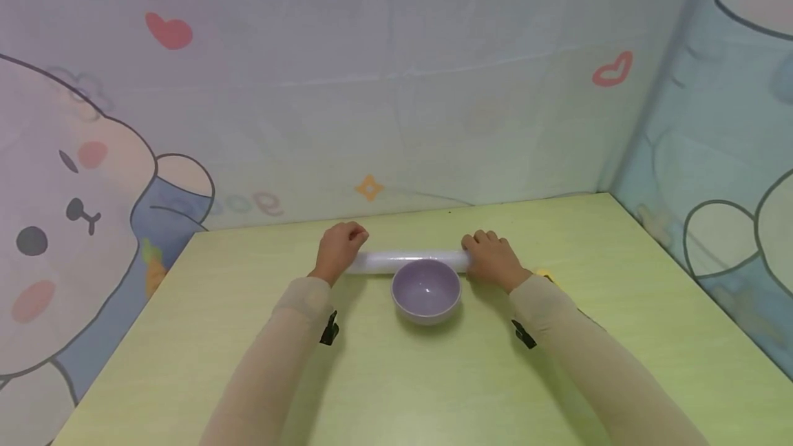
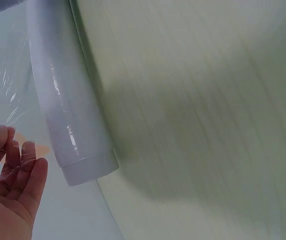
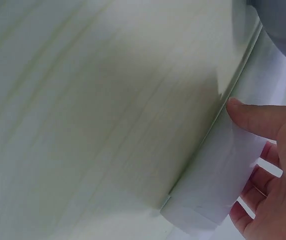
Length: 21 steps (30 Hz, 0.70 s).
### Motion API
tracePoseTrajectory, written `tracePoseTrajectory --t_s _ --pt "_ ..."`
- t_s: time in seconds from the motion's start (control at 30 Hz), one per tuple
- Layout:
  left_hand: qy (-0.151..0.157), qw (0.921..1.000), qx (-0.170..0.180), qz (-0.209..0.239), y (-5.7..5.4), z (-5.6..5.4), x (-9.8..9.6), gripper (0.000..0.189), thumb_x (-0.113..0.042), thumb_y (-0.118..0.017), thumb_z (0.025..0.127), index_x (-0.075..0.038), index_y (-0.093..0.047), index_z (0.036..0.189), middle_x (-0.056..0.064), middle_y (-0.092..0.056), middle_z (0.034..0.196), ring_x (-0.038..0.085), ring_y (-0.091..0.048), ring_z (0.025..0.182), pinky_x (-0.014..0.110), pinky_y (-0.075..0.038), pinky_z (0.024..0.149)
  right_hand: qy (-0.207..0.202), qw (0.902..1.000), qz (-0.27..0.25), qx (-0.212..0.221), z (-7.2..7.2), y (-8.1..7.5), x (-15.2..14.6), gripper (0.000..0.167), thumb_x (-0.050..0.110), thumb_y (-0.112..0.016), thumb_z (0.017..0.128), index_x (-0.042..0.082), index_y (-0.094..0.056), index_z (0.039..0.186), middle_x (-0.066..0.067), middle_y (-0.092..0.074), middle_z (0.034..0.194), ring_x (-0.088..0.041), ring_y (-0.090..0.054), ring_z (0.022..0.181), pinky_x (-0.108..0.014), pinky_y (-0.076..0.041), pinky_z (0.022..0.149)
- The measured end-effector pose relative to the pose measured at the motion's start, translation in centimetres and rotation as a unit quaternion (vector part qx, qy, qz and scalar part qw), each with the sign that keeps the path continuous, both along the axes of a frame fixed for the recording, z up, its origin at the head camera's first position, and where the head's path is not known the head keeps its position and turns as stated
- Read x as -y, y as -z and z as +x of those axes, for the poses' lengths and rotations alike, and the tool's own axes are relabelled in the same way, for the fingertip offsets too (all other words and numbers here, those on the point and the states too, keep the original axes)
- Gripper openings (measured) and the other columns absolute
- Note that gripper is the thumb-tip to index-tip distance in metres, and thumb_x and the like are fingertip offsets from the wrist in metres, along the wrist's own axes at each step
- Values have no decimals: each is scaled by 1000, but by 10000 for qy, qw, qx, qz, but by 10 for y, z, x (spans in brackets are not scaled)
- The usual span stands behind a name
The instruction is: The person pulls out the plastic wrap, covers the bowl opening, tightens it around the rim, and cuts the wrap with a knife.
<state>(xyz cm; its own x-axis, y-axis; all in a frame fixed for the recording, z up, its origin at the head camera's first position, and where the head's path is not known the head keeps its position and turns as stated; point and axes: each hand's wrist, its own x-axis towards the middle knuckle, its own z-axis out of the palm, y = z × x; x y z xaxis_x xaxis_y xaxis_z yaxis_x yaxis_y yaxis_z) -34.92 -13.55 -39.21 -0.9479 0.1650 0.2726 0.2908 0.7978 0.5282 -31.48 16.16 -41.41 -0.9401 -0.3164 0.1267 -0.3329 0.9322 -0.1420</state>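
A white roll of clear plastic wrap (image 1: 379,262) lies crosswise on the table behind a purple bowl (image 1: 426,291). At its left end, my left hand (image 1: 338,250) is raised beside the roll. The left wrist view shows thumb and forefinger pinching the edge of a thin clear film (image 2: 14,95) drawn off the roll (image 2: 70,105). My right hand (image 1: 493,258) grips the roll near its right end. In the right wrist view, the thumb (image 3: 255,117) lies over the roll's near side and the other fingers are round the far side. The bowl is upright, its inside bare.
The light wood-grain table (image 1: 427,391) reaches back to a cloth backdrop (image 1: 421,122) with cartoon prints. Something yellow (image 1: 544,274) lies by the right forearm, mostly hidden under the sleeve. Both wrists carry small black mounts.
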Motion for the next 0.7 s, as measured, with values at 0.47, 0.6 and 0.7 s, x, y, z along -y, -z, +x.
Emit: tracePoseTrajectory --t_s 0.47,0.6,0.7 --pt "-196 9997 44 105 -6 2 -7 22 -23 -55 93 -7 -68 99 8 -68 92 23 -61 83 38 -48 78 -712 9842 -908 1345 -20 -12 7 41 39 -50 93 23 -52 130 -13 -44 140 -40 -33 130 -63 -25 100" --pt "-200 9996 90 151 -7 3 -8 21 -23 -55 93 -7 -68 99 8 -68 91 22 -60 81 38 -48 77 -702 9777 -1231 1549 -21 -21 15 33 35 -53 92 20 -60 121 -12 -50 135 -36 -40 127 -62 -28 100" --pt "-188 9996 100 172 -8 4 -9 21 -23 -55 93 -7 -68 99 8 -68 91 22 -61 81 38 -48 77 -648 9736 -1428 1661 -22 -25 20 27 29 -57 90 19 -64 113 -11 -53 131 -35 -43 124 -60 -29 99"
